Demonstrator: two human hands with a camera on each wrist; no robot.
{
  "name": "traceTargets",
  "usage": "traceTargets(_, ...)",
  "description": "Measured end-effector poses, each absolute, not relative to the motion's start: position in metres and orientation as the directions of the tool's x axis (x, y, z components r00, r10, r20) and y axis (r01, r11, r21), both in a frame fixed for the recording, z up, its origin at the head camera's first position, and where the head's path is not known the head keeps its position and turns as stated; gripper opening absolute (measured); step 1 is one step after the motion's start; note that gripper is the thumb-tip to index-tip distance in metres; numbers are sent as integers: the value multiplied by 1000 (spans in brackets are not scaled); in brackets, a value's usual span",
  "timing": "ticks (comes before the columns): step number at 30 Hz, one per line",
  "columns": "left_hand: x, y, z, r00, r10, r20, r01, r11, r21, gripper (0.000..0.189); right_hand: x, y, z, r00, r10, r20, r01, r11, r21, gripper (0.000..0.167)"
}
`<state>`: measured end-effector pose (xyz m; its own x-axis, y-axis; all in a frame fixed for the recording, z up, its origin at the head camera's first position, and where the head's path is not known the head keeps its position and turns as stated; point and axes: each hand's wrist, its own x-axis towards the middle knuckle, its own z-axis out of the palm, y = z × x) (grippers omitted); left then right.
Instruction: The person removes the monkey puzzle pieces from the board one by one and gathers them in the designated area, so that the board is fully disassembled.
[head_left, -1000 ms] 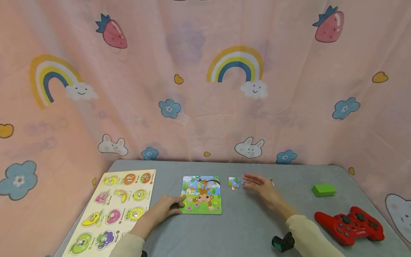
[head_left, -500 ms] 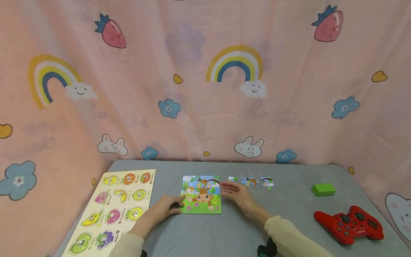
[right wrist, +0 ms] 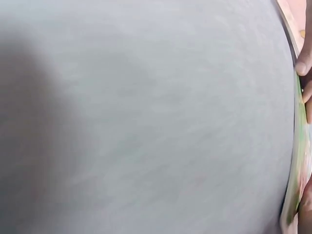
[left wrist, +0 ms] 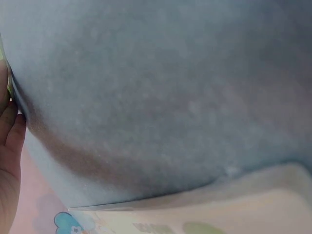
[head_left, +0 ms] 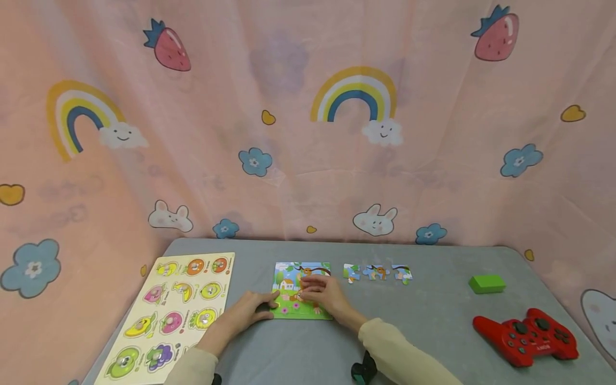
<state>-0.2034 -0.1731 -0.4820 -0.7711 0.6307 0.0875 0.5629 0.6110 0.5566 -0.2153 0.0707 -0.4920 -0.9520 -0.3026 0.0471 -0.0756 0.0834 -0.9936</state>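
Note:
A square jigsaw puzzle (head_left: 284, 306) with a monkey, a house and flowers on it lies flat on the grey table. My left hand (head_left: 250, 312) holds its left edge; in the left wrist view only part of that hand (left wrist: 9, 131) shows at the left border. Over the puzzle's right half is my right hand (head_left: 332, 299), its fingers reaching across the picture and covering much of the monkey. Whether its fingertips touch a piece cannot be made out. Three loose jigsaw pieces (head_left: 377, 272) lie in a row just right of the puzzle.
At the left lies a cream fruit peg board (head_left: 185, 310). A green block (head_left: 487, 284) and a red game controller (head_left: 529, 338) rest on the right side of the table (head_left: 298, 353). A pink patterned curtain (head_left: 298, 187) hangs behind.
My right hand has moved left from the loose pieces, past the puzzle's right edge and onto its picture. The left hand has stayed at the left edge.

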Motion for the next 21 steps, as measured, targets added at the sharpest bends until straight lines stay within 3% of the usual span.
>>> traceTargets(10,-203,-172,-483,-763,637,109,583,605,543,47,-227,48,-493,-972,-218,89,-149,276,-950,35)
traceTargets(18,-201,-172,-485,-783,604,148,564,589,579,21,-228,40,-494,-970,-214,116,-189,362,-913,40)
traceTargets(21,-201,-172,-486,-784,591,188,575,578,579,30,-228,38,-493,-970,-220,105,-183,373,-909,39)
